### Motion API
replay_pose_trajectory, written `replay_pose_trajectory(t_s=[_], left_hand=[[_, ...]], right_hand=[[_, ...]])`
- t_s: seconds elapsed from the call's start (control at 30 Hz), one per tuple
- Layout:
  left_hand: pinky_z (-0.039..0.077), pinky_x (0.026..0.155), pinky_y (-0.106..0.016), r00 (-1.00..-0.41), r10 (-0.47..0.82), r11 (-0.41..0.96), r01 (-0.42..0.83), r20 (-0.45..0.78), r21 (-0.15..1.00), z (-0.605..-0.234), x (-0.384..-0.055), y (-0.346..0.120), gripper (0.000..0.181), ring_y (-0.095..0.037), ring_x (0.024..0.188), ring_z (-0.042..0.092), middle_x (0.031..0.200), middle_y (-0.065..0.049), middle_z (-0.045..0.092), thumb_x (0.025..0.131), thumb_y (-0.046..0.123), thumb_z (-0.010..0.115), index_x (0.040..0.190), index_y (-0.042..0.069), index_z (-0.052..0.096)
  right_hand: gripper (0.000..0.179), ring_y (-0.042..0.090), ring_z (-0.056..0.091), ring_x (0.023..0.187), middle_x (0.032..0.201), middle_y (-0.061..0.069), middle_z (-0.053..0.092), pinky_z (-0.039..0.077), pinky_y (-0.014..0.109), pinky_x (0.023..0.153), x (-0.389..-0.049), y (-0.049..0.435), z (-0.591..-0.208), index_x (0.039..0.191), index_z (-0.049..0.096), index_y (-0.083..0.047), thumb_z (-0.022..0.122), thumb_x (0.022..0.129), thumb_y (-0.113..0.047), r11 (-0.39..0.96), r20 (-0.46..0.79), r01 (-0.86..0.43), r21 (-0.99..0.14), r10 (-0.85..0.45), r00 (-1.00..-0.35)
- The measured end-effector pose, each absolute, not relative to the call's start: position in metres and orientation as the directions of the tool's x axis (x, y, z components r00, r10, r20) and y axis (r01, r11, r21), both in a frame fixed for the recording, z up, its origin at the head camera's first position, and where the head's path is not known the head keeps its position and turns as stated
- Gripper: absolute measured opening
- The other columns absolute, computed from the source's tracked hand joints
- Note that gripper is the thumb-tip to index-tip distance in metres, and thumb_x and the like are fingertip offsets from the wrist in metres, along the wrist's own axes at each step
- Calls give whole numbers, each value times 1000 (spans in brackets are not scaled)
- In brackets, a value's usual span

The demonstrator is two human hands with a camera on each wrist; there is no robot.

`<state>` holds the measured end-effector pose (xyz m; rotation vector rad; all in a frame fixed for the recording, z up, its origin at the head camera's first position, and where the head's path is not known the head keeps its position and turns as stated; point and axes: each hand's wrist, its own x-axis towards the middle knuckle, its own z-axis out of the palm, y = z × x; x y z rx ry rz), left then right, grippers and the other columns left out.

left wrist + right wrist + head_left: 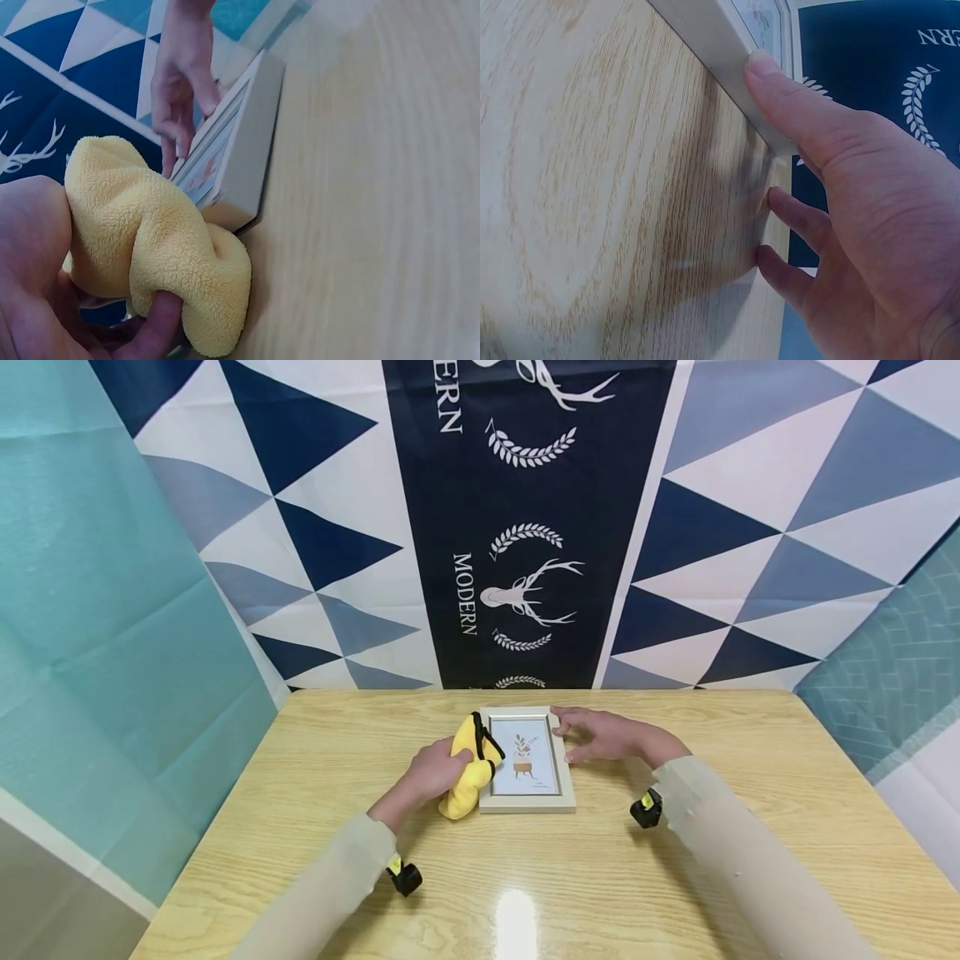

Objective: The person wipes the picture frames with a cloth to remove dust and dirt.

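A picture frame with a pale border lies on the table, its print showing a plant in a brown pot on legs. My left hand grips a bunched yellow cloth with black edging, which overlaps the frame's left side. In the left wrist view the fluffy cloth fills the space between thumb and fingers. At the frame's upper right corner, my right hand holds the edge. Its thumb lies on the border in the right wrist view, while two other fingers reach down near the tabletop; the index finger is mostly hidden.
The wooden table ends at a wall hanging with triangles and deer heads. Teal sheeting hangs at the left, and a tile-patterned sheet at the right. A small black camera sits below each wrist.
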<state>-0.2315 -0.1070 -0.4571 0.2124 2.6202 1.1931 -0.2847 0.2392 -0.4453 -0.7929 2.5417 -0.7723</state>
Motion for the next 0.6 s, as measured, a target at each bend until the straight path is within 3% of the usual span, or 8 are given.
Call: replay_pose_trajectory(t_s=[0.13,0.37,0.6], left_hand=[[45,59,-27,-959,239,643,36,-156,765,-460,-223,-107,29,-16,61,54,80,-4,59,109,37,49,100,14,66],[47,65,-29,-962,211,629,-3,-175,777,-453,-201,-103,29,-19,74,60,86,-6,63,108,34,53,110,11,70],[49,62,-29,-961,229,622,22,-155,782,-459,-200,-106,28,-20,71,61,85,-8,65,108,33,54,105,10,70]], right_hand=[[20,62,20,170,185,27,26,19,80,135,-284,240,-445,109,66,-15,82,104,-27,689,-177,-403,-603,-608,-774],[20,62,18,171,186,26,25,18,80,135,-284,240,-443,110,66,-15,81,104,-27,686,-185,-398,-610,-611,-770],[21,62,18,171,186,26,25,17,80,136,-284,241,-444,110,65,-14,81,104,-27,688,-186,-399,-606,-611,-770]])
